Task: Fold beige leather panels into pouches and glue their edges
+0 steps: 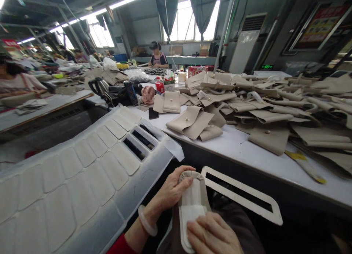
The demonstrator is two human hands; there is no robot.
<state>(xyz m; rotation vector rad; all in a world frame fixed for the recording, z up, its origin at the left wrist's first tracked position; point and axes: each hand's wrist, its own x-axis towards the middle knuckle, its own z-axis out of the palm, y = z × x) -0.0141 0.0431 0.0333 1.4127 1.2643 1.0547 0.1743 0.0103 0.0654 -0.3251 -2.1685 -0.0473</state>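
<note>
Low in the middle, a beige leather piece (pixel 204 195) with a rounded, gathered top edge stands tilted over my lap. Along its inner face lies a white panel (pixel 189 212). My left hand (pixel 174 188) is closed around the top end, its thumb on the gathered edge; a pale bangle (pixel 147 221) is on that wrist. Lower down, the fingers of my right hand (pixel 211 234) are together and curled on the white panel, gripping the lower part. Just to the right is a pale slotted frame (pixel 242 195) with rounded corners.
At left, a sloping board (pixel 115 206) carries rows of beige rounded panels (pixel 85 206). Beyond the table edge, flap pieces (pixel 189 120) and a large leather pile (pixel 264 107) cover the white table (pixel 231 144). A pink fan (pixel 147 94) stands behind. Other people (pixel 158 58) sit farther back.
</note>
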